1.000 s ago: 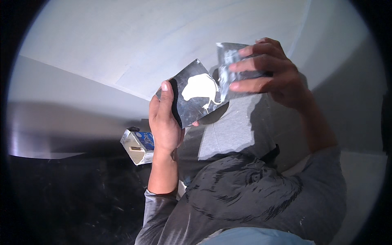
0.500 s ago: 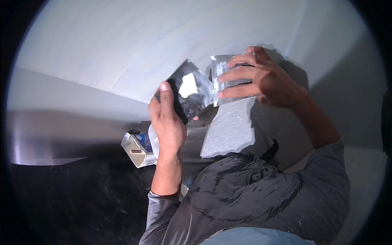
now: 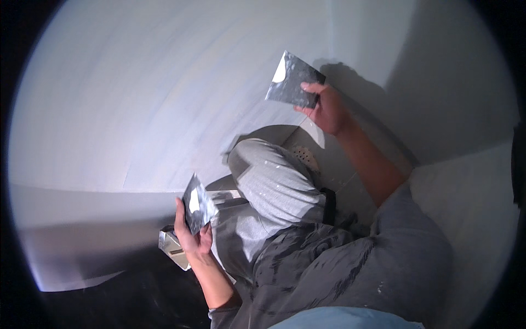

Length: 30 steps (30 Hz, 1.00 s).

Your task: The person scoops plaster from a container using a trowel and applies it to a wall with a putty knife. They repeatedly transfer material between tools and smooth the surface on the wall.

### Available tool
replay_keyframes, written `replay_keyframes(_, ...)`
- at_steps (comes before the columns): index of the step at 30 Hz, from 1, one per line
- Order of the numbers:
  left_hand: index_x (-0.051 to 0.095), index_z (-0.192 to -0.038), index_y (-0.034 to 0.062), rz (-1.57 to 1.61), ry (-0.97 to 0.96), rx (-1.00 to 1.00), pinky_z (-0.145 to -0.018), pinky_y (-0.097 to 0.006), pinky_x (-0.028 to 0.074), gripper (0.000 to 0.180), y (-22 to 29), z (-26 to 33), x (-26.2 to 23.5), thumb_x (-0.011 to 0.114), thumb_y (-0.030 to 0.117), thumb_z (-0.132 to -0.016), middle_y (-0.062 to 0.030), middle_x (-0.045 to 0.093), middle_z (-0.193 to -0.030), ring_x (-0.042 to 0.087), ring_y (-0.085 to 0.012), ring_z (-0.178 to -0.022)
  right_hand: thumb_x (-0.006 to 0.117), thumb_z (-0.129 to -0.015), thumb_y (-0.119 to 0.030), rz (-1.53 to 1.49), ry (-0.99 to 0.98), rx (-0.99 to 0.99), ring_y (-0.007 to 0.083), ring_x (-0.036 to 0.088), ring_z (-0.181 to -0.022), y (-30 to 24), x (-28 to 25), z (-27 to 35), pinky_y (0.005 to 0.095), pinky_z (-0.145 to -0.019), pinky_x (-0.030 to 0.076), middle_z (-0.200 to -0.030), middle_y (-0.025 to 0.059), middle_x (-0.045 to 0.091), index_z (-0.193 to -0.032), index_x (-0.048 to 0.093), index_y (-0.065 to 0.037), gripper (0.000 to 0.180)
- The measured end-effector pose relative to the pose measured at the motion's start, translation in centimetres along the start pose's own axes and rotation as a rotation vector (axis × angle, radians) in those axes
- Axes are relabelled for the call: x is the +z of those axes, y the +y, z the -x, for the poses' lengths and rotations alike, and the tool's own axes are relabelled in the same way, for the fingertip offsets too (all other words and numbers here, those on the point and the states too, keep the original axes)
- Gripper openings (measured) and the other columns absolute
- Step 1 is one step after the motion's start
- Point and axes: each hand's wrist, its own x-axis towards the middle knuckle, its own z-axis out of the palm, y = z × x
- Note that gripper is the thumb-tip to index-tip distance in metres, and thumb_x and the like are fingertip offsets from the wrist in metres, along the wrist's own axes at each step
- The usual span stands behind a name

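Observation:
My right hand (image 3: 330, 114) is raised at the upper right, its thumb over the face of a flat metal putty knife (image 3: 296, 86). White paste (image 3: 280, 71) coats the far left corner of that blade. Lower down on the left, my left hand (image 3: 192, 238) grips a second metal putty knife (image 3: 197, 219), tilted up, with a dab of white paste (image 3: 194, 200) on its face. The two blades are well apart. The pale wall (image 3: 219, 71) lies beyond both; whether the right blade touches it I cannot tell. Any handles are hidden in my hands.
An open carton-like box (image 3: 173, 249) sits behind my left wrist. My bent leg in grey trousers (image 3: 274, 178) is between my arms. Beyond the knee lies a round perforated piece (image 3: 304, 157) on the floor. Another wall (image 3: 466, 104) stands on the right, with a dark area lower left.
My hands have separated: the right one went up with its putty knife, now turned face up, while the left came down and leftward with its own. My knee now shows more.

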Motion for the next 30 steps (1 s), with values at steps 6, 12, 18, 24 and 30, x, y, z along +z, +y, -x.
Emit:
replay_keyframes(6, 0.068, -0.108, 0.0002, 0.19, -0.156, -0.07, -0.032, -0.022, 0.037, 0.032, -2.3, -2.0, -10.4, 0.055, 0.029, -0.106, -0.0082, 0.075, -0.089, 0.061, -0.0122, -0.049, 0.065, -0.091, -0.016, 0.186, 0.26, -0.341, 0.019, 0.067, -0.089, -6.6, -7.2, -7.5, 0.0319, -0.079, 0.052, -0.101, 0.0075, 0.068, -0.12, 0.061, -0.003, 0.032)
replay_keyframes(12, 0.062, -0.111, -0.008, 0.483, -0.311, -0.082, -0.032, -0.022, 0.031, 0.042, -4.1, -2.1, -11.3, 0.045, 0.03, -0.109, -0.0163, 0.069, -0.084, 0.037, -0.0107, -0.043, 0.055, -0.098, -0.02, 1.206, 0.467, -0.799, 0.0341, 0.067, -0.106, -14.1, -10.7, -11.9, 0.0402, -0.093, 0.05, -0.115, 0.0214, 0.07, -0.129, 0.059, 0.002, 0.039)
replay_keyframes(18, 0.06, -0.113, -0.0088, 0.542, -0.324, -0.103, -0.032, -0.021, 0.032, 0.043, -4.0, -1.4, -10.3, 0.043, 0.031, -0.11, -0.0136, 0.062, -0.078, 0.038, -0.0105, -0.045, 0.049, -0.097, -0.014, 1.365, 0.489, -0.862, 0.0447, 0.055, -0.124, -16.5, -8.6, -13.2, 0.0457, -0.108, 0.043, -0.133, 0.0258, 0.059, -0.137, 0.054, 0.001, 0.043)
replay_keyframes(24, 0.059, -0.116, -0.0084, 0.539, -0.366, -0.103, -0.033, -0.021, 0.033, 0.042, -4.2, -1.5, -10.7, 0.043, 0.03, -0.11, -0.0135, 0.061, -0.079, 0.038, -0.0104, -0.045, 0.048, -0.097, -0.013, 1.406, 0.472, -0.851, 0.0433, 0.054, -0.125, -16.6, -8.6, -14.7, 0.0456, -0.11, 0.042, -0.134, 0.0242, 0.059, -0.139, 0.053, -0.001, 0.044)
replay_keyframes(30, 0.06, -0.115, -0.0071, 0.515, -0.37, -0.092, -0.033, -0.021, 0.033, 0.04, -4.1, -1.9, -11.4, 0.044, 0.029, -0.109, -0.0177, 0.068, -0.089, 0.041, -0.0109, -0.046, 0.046, -0.098, -0.012, 1.436, 0.466, -0.872, 0.0416, 0.052, -0.128, -16.8, -8.1, -15.9, 0.0454, -0.113, 0.041, -0.139, 0.0221, 0.055, -0.143, 0.049, -0.003, 0.045)
